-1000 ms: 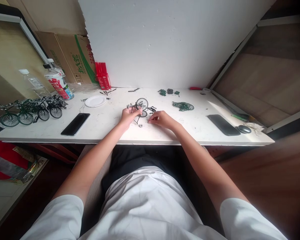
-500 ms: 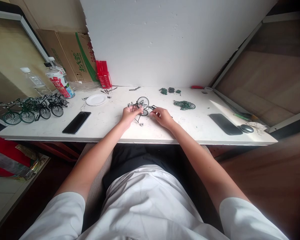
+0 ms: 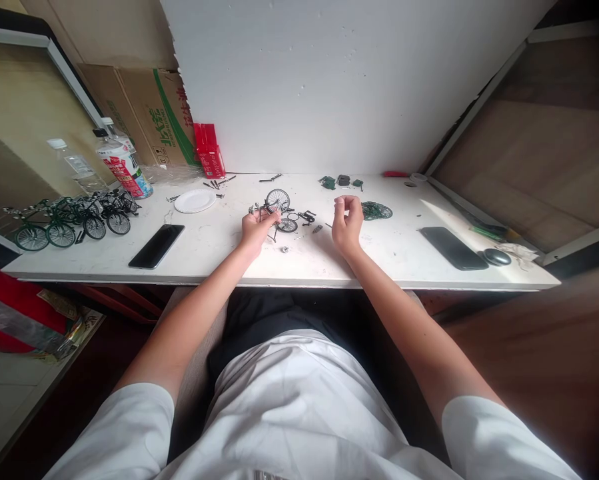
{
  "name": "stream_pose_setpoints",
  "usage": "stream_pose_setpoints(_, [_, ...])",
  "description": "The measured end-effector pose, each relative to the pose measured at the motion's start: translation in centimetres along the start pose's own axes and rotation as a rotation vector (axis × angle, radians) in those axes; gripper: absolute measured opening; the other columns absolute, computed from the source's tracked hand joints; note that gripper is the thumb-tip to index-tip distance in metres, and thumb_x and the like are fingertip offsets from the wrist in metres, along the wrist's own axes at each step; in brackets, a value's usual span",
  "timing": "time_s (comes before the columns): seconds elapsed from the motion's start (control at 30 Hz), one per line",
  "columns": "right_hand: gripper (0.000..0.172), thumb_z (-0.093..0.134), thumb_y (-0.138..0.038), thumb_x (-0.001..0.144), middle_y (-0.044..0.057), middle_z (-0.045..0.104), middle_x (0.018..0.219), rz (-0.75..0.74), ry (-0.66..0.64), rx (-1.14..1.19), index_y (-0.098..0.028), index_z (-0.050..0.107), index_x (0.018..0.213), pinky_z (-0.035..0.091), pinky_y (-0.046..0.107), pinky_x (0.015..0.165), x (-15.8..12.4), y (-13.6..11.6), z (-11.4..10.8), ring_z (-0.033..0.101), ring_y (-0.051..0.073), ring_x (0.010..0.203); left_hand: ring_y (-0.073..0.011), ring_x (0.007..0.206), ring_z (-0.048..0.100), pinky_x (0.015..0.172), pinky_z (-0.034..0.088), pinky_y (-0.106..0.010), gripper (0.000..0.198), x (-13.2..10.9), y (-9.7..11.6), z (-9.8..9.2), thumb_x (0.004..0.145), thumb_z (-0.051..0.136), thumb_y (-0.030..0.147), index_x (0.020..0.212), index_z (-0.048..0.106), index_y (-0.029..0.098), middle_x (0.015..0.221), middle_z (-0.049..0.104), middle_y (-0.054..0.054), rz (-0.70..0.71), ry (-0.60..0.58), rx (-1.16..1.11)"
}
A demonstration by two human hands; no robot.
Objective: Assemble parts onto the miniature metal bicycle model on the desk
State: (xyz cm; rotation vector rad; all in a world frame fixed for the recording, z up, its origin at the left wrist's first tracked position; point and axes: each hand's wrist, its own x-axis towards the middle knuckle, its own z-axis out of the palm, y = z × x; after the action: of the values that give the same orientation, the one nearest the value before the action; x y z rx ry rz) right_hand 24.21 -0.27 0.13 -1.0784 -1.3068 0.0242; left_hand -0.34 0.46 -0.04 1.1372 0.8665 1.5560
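A long white table [image 3: 389, 263] runs across the view, with a row of finished green model bicycles [image 3: 69, 220] at its far left and a black phone [image 3: 156, 245] nearer the middle. At the table's centre stands a half-built model bicycle [image 3: 278, 212] — the left hand [image 3: 256, 229] grips its frame, fingers closed around it. The right hand [image 3: 346, 223] is raised just to the right, well clear of the bicycle, fingers curled in — whether they pinch something is too small to tell. A tiny loose part [image 3: 283, 250] lies near the left hand.
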Motion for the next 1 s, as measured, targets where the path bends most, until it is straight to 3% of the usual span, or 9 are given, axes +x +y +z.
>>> stream_pose_setpoints(0.13, [0.036,0.040,-0.054,0.113,0.012,0.067,0.110,0.034,-0.036,-0.049,-0.024,0.059,0.105,0.054,0.046,0.094,-0.1,-0.5,-0.1,0.064,0.027,0.106,-0.0198,0.089,0.075,0.102,0.056,-0.039,0.035,0.1,-0.1,0.0,0.072,0.097,0.040,0.091,0.078,0.017,0.088,0.079,-0.006,0.002,0.024,-0.006])
stream_pose_setpoints(0.3, [0.038,0.034,-0.048,0.114,0.018,0.063,0.125,0.090,-0.085,-0.185,-0.023,0.059,0.128,0.057,0.049,0.097,-0.2,-0.8,-0.3,0.063,0.032,0.116,-0.0194,0.088,0.075,0.100,0.056,-0.039,0.035,0.3,0.0,0.0,0.073,0.096,0.038,0.092,0.076,0.017,0.090,0.078,-0.006,0.047,0.123,-0.052])
stream_pose_setpoints(0.5, [0.033,0.045,-0.035,0.107,0.017,0.061,0.139,0.069,-0.188,-0.199,-0.024,0.054,0.137,0.057,0.049,0.100,-0.4,0.3,-0.2,0.063,0.030,0.122,-0.0189,0.089,0.074,0.100,0.056,-0.038,0.035,0.6,0.2,-0.1,0.075,0.096,0.039,0.091,0.074,0.018,0.089,0.076,-0.005,0.099,0.220,-0.080])
stream_pose_setpoints(0.73, [0.026,0.054,-0.025,0.094,0.015,0.073,0.136,0.192,-0.488,-0.195,-0.022,0.072,0.113,0.043,0.060,0.121,-0.5,0.5,0.1,0.053,0.039,0.141,-0.0187,0.088,0.074,0.100,0.058,-0.039,0.036,0.5,0.4,-0.1,0.075,0.096,0.040,0.092,0.074,0.018,0.090,0.076,-0.005,0.132,0.239,-0.085])
stream_pose_setpoints(0.87, [0.030,0.057,-0.026,0.094,0.015,0.073,0.141,0.194,-0.552,-0.198,-0.021,0.075,0.117,0.042,0.063,0.124,-0.6,0.7,0.3,0.051,0.041,0.146,-0.0178,0.087,0.074,0.100,0.059,-0.038,0.036,0.5,0.4,0.0,0.075,0.096,0.039,0.093,0.074,0.018,0.091,0.077,-0.005,0.126,0.226,-0.082])
stream_pose_setpoints(1.0, [0.041,0.064,-0.034,0.097,0.015,0.062,0.161,0.148,-0.674,-0.210,-0.022,0.071,0.135,0.036,0.067,0.129,-0.9,1.0,0.4,0.036,0.043,0.162,-0.0175,0.087,0.074,0.099,0.058,-0.038,0.036,0.4,0.4,0.1,0.074,0.096,0.038,0.094,0.074,0.017,0.094,0.077,-0.005,0.113,0.202,-0.077])
